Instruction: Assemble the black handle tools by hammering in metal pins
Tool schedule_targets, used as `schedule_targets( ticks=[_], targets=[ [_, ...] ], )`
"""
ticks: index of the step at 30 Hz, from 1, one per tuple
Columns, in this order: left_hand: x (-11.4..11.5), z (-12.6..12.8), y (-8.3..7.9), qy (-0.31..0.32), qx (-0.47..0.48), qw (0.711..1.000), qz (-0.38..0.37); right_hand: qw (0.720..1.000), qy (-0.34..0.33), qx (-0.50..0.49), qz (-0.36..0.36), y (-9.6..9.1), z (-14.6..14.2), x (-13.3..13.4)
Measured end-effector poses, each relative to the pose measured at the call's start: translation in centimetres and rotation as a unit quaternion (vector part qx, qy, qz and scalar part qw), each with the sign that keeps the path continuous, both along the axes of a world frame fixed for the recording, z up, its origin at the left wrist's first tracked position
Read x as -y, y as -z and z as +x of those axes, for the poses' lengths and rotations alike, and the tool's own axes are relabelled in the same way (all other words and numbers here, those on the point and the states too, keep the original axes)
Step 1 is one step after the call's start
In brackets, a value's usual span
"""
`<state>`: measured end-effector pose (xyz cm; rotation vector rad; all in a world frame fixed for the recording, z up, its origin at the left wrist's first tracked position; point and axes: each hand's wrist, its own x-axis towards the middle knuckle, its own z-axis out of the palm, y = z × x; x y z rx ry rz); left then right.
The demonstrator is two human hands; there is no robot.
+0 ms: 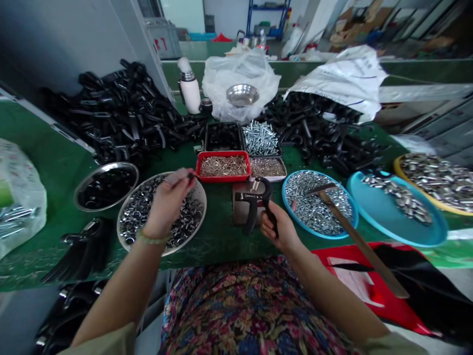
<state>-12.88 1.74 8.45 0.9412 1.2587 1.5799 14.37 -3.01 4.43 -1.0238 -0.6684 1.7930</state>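
- Black spring handgrip (254, 196): located near the middle of the scene, raised in front of the worker, spring end to the far side and its two handles to the near side. It shows in front of a flat brownish block (238, 217) on the green surface (218, 212).
- Right hand (280, 229): closed, fingers wrapped around the right handle of the handgrip. The left handle is free of the fingers.
- Left hand (168, 202): fingertips drawn together in a pinch on a small dark piece (191, 176); its exact form is too small to tell. The hand is above the white bowl (202, 197) of shiny rings, fingertips just beside the red tray (223, 178) of small pins. A thin band (155, 239) is worn at the wrist.
- Far of the red tray: a black tray of dark parts (223, 136) at left, silver bolts (260, 138) at right.
- Right of the handgrip: a blue tray (284, 197) of small metal parts. A hammer (362, 246) lies with its head over this tray and its wooden handle slanting to the near right.
- Left of the white bowl: a metal bowl (79, 201) of black parts; near it, a bundle of black handgrips (83, 249) on the surface.
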Motion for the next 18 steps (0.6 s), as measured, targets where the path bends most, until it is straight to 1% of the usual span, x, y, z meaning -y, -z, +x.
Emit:
schedule_targets(
  ticks=[2,3,4,6,8,10,12,14,15,16,17,18],
  targets=[
    [1.1,5.4,1.0,0.043,0.033,0.998,0.018,1.000,0.018,-0.017,0.003,-0.3,-0.6,0.1],
    [1.4,7.5,1.4,0.051,0.034,0.998,0.024,0.999,0.023,-0.026,0.002,-0.5,-0.7,0.2],
    [1.7,9.1,1.9,0.050,0.034,0.998,0.030,0.999,0.029,-0.034,0.002,-0.8,-0.7,0.2],
    [2.0,11.1,2.5,0.035,0.032,0.998,0.044,0.998,0.039,-0.052,0.004,-1.3,-0.6,0.4],
    [2.3,11.9,2.7,0.022,0.030,0.997,0.061,0.997,0.046,-0.065,0.012,-1.6,-0.4,0.6],
    [2.5,12.3,2.6,0.025,0.006,0.997,0.068,0.996,0.051,-0.067,0.021,-1.5,-0.3,0.8],
    [2.9,12.5,2.6,0.037,-0.044,0.996,0.069,0.997,0.057,-0.054,0.029,-1.2,-0.3,0.9],
    [3.1,12.6,2.8,0.056,-0.110,0.990,0.067,0.997,0.070,-0.011,0.036,-0.9,-0.2,0.6],
    [3.2,12.6,3.1,0.069,-0.146,0.985,0.061,0.996,0.075,0.034,0.042,-1.0,-0.1,0.4],
    [3.3,12.4,3.4,0.089,-0.181,0.978,0.048,0.991,0.073,0.102,0.056,-1.2,0.2,0.1],
    [3.5,12.2,3.8,0.117,-0.214,0.969,0.029,0.977,0.058,0.190,0.081,-1.6,0.7,-0.1],
    [3.6,11.9,4.2,0.150,-0.241,0.959,0.007,0.948,0.034,0.293,0.117,-2.3,1.2,-0.3]
  ],
)
